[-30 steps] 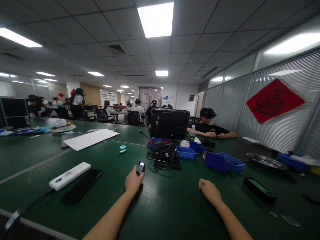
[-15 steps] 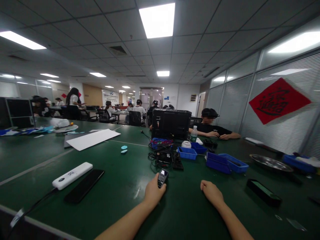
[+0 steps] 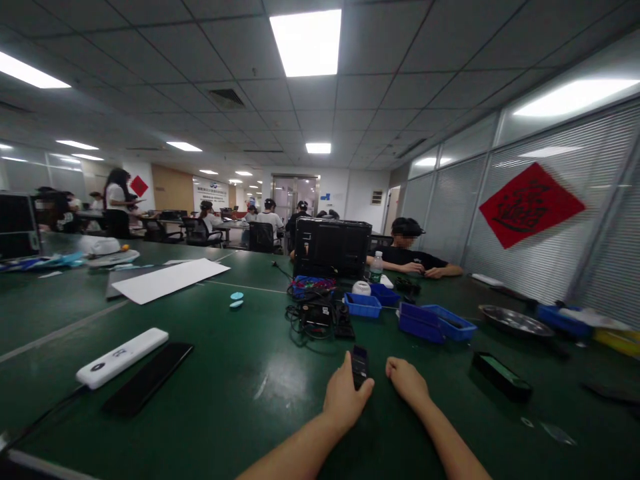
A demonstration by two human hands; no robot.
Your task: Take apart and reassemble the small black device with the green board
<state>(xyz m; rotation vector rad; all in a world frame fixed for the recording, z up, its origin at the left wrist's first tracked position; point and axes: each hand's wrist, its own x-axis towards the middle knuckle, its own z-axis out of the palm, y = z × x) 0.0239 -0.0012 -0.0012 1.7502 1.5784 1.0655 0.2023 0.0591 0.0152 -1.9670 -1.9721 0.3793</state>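
Note:
My left hand (image 3: 346,393) grips a small black handheld device (image 3: 359,367) between thumb and fingers, just above or on the green table. The device has a dark screen at its far end and what look like buttons nearer my thumb. To its right, my right hand (image 3: 407,381) rests on the table in a loose fist, apart from the device, with nothing showing in it. Beyond my left hand lie a black box-like unit (image 3: 316,315) with tangled cables and a black piece (image 3: 343,322) beside it.
A black computer case (image 3: 333,248) stands ahead, with blue trays (image 3: 363,305) and a bottle (image 3: 376,267) near it. A white power strip (image 3: 123,358) and a black slab (image 3: 149,379) lie left. On the right are an open black box (image 3: 501,377) and a metal dish (image 3: 515,321). Across the table sits a person (image 3: 413,253).
My left hand has carried the device to the right, closer to my right hand, and its screen is now dark. The view has turned slightly right; my right hand stays in its fist.

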